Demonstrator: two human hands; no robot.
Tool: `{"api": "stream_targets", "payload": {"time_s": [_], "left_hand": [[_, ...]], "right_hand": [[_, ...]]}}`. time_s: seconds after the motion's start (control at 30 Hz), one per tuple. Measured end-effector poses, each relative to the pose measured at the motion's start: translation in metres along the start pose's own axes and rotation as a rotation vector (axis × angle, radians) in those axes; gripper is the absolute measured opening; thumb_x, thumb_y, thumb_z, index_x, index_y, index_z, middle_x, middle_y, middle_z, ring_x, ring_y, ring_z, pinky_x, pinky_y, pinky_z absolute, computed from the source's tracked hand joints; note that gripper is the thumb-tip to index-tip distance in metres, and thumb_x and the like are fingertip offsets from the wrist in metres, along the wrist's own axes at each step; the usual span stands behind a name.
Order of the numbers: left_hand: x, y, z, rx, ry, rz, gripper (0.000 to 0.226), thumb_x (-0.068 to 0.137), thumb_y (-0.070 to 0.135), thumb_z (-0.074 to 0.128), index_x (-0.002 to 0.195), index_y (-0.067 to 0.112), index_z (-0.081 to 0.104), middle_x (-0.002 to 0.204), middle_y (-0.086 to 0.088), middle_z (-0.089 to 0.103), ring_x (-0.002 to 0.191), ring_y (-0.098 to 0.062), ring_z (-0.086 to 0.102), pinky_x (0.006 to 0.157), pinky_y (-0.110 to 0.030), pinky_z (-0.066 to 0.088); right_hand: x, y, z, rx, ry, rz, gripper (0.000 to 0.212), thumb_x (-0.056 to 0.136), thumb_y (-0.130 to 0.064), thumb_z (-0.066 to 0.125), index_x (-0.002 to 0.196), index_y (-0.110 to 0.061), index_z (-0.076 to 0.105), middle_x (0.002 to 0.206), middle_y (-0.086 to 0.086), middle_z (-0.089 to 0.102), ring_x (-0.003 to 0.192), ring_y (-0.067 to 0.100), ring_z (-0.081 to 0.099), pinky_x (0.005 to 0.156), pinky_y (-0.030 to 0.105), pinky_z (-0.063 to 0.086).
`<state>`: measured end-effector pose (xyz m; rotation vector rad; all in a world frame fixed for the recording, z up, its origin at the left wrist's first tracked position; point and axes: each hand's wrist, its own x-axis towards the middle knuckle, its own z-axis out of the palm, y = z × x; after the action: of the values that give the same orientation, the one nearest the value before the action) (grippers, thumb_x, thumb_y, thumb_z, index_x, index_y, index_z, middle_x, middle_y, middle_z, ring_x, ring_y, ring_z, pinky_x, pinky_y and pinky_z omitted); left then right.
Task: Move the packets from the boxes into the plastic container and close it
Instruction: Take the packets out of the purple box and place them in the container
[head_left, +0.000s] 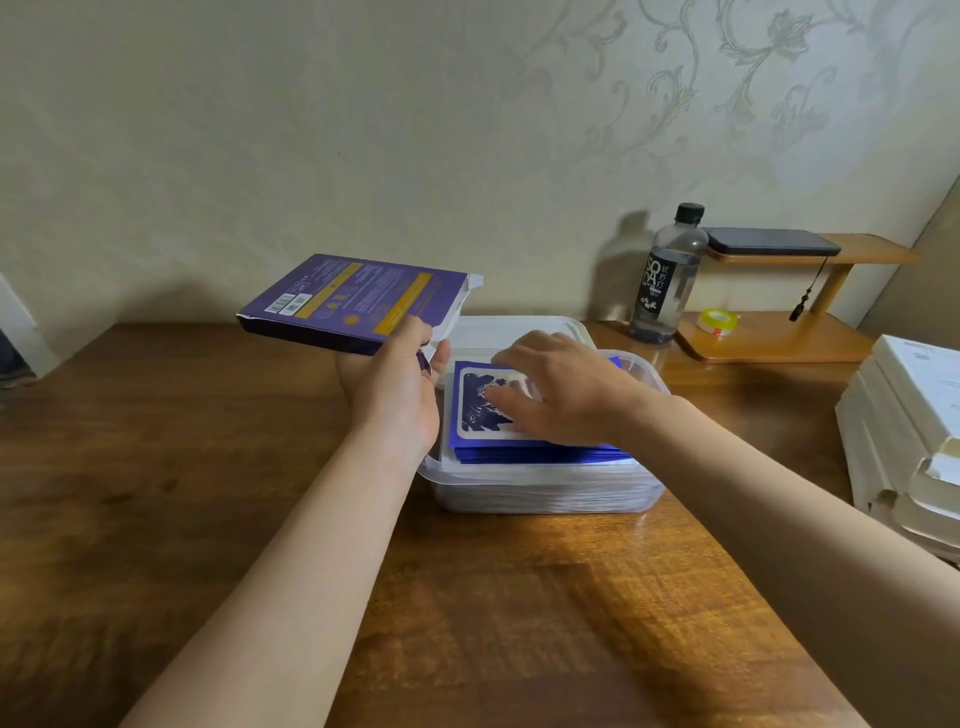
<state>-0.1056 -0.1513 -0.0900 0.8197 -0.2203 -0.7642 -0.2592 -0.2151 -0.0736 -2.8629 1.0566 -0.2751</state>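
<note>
- The blue foil packets with a white-framed dark print (485, 405) lie as a flat stack inside the clear rectangular plastic container (540, 493); the stack rises up to the rim of the container, and its front edges show as thin blue lines just behind the near wall.
- The right hand (566, 395) lies flat on top of the stack, fingers spread apart and pressing on the top packet, not closed around anything.
- The container stands near the middle of the brown wooden table (519, 623), its near wall parallel to the front edge of the table.
- The clear plastic lid (519, 330) lies just behind the container, touching or almost touching its far rim; I cannot tell which.
- The left hand (400, 384) is closed on the right end of a flat purple cardboard box with yellow bands (353, 301), thumb on top and fingers under. The box is lifted above the table, to the left of the container, with its white end flap open toward the lid.
- In front of the container and on the left side, the table surface is free; only the two forearms cross it.
- On the right, a pile of white flat boxes (904, 441) stands at the table edge, well apart from the container.
- Behind, near the wall, stands a dark-labelled plastic bottle with black cap (667, 280) beside a small wooden shelf (779, 332), which carries a black phone (769, 241) above and a yellow tape roll (718, 321) below.
</note>
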Motion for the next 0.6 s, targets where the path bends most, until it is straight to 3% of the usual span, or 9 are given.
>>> {"api": "stream_targets", "payload": {"time_s": [0.23,0.6], "left_hand": [[-0.001,0.001,0.001,0.015,-0.003,0.014,0.046,0.086,-0.003,0.068,0.128,0.002,0.051,0.122,-0.009,0.063,0.107,-0.021,0.064,0.079,-0.033,0.062],[-0.002,0.001,0.001,0.023,-0.009,0.014,0.05,0.087,-0.005,0.068,0.133,0.003,0.049,0.121,-0.007,0.063,0.107,-0.021,0.065,0.074,-0.03,0.061]], "right_hand": [[-0.004,0.012,0.012,0.015,-0.13,-0.062,0.072,0.094,-0.072,0.028,0.148,-0.026,0.041,0.144,0.002,0.048,0.126,0.024,0.047,0.105,0.043,0.039],[-0.003,0.012,0.019,-0.07,-0.188,-0.07,0.072,0.095,-0.074,0.02,0.156,-0.036,0.022,0.15,0.0,0.042,0.13,0.025,0.045,0.105,0.043,0.037]]}}
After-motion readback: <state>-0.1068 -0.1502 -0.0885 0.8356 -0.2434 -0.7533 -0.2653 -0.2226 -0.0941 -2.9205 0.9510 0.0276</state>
